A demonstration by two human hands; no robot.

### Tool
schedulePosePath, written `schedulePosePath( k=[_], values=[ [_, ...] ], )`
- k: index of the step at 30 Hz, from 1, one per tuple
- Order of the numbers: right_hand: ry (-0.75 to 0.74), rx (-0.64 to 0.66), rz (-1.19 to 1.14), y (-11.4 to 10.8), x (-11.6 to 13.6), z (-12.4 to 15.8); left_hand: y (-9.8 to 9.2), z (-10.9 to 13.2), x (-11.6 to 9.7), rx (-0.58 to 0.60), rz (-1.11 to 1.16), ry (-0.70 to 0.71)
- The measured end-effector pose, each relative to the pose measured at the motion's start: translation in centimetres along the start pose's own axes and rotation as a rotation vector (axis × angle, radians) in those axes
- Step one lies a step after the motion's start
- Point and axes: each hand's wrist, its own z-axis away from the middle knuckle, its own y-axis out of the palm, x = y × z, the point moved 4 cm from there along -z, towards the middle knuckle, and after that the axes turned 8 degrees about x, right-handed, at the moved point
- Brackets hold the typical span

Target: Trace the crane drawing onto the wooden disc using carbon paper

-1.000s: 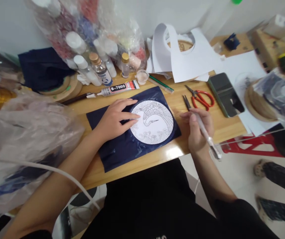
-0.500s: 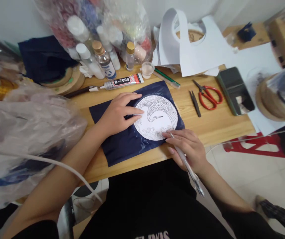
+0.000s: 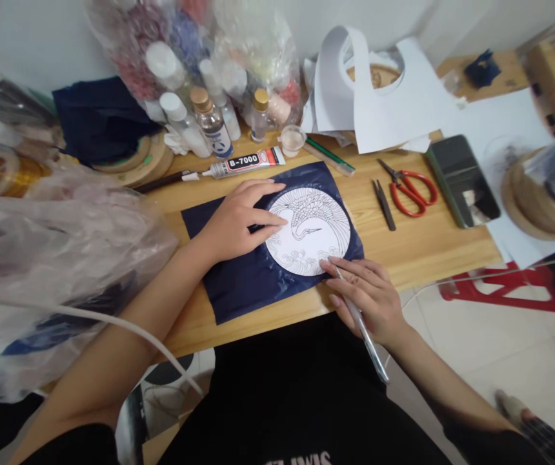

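A round white paper printed with a crane and waves lies on a dark blue cloth on the wooden table. My left hand rests on the cloth with its fingers spread, their tips touching the paper's left edge. At the paper's lower right, my right hand holds a slim silvery pen. The pen slants, its back end toward my body and its front end near the paper's rim. Whether its tip touches the paper I cannot tell.
Behind the cloth lie a B-7000 glue tube, small bottles and a green pencil. To the right are black tweezers, red-handled pliers and a phone. A plastic bag fills the left side.
The whole view has shifted slightly, so things sit a little further right and lower. Within my right hand the pen has turned slightly. My left hand stays on the paper's edge.
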Motion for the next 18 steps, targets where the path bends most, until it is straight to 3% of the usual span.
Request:
schedulePosePath(
  k=[18],
  values=[
    [0.034,-0.108,0.039,-0.2,0.6,-2.4,-0.4,-0.2,0.0,0.083,0.024,-0.007]
  ],
)
